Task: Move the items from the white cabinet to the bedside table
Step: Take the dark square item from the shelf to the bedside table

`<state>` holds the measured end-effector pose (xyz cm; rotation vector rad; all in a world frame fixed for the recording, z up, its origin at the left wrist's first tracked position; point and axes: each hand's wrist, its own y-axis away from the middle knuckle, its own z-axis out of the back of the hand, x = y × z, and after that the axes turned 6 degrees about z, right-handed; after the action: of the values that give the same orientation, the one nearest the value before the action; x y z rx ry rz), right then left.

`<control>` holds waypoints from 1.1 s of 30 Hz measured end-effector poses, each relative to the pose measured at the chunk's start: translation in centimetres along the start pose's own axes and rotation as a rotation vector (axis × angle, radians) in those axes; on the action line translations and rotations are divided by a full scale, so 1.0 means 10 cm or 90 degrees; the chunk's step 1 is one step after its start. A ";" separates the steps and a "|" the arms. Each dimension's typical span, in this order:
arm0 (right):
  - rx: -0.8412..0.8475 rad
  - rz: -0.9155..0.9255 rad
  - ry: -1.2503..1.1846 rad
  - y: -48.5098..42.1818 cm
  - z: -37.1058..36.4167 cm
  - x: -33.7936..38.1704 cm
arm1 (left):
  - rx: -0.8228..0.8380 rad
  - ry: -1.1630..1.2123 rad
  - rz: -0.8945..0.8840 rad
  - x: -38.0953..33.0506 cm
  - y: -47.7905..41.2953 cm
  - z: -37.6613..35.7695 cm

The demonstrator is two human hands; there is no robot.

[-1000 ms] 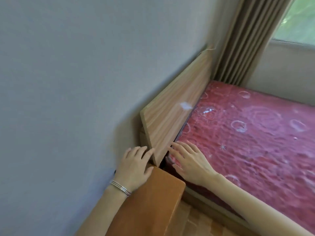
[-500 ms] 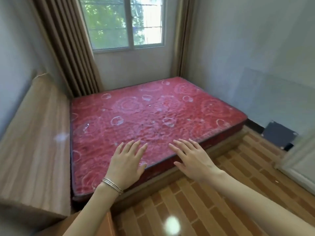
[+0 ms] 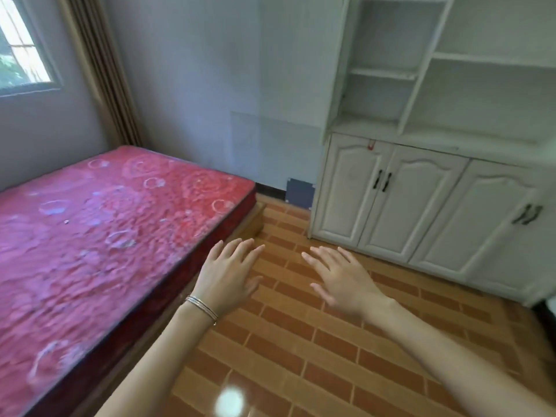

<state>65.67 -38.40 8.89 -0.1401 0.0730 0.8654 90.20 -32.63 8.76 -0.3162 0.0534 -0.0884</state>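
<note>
The white cabinet (image 3: 421, 206) fills the right side of the head view, with open shelves above and shut arched doors with black handles below. A small red object (image 3: 372, 145) lies at the front edge of its counter, above the left door. The shelves look bare. My left hand (image 3: 228, 275), with thin bracelets at the wrist, and my right hand (image 3: 343, 281) hover over the floor with fingers spread, holding nothing. Both are well short of the cabinet. The bedside table is out of view.
A bed with a red patterned mattress (image 3: 105, 236) takes up the left. Brown brick-patterned floor (image 3: 301, 341) lies between bed and cabinet. A dark panel (image 3: 299, 192) leans at the wall base beside the cabinet. Curtain (image 3: 102, 70) and window are at far left.
My view has swung right, from the headboard and bedside table, across the bed, to the white cabinet. Both hands stay spread and hold nothing throughout.
</note>
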 end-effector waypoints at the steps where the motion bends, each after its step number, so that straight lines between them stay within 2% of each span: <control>1: 0.000 -0.017 0.003 0.16 0.03 -0.19 | 0.000 0.002 -0.017 -0.22 -0.13 -0.03; 9: -0.005 -0.134 0.040 1.29 0.40 -1.66 | -0.063 0.031 -0.152 -1.98 -1.20 -0.02; 15: -0.009 -0.211 0.077 1.81 0.65 -2.41 | -0.102 0.047 -0.227 -2.86 -1.83 0.06; 25: -0.054 -0.327 0.102 2.23 0.77 -3.55 | -0.113 0.079 -0.323 -3.87 -2.94 -0.17; 33: -0.051 -0.389 0.154 2.10 0.91 -4.72 | -0.157 0.119 -0.380 -4.46 -4.19 -0.30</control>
<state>19.24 -59.13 21.67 -0.3229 0.2101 0.2373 42.32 -69.02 20.72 -0.5623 0.1554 -0.7070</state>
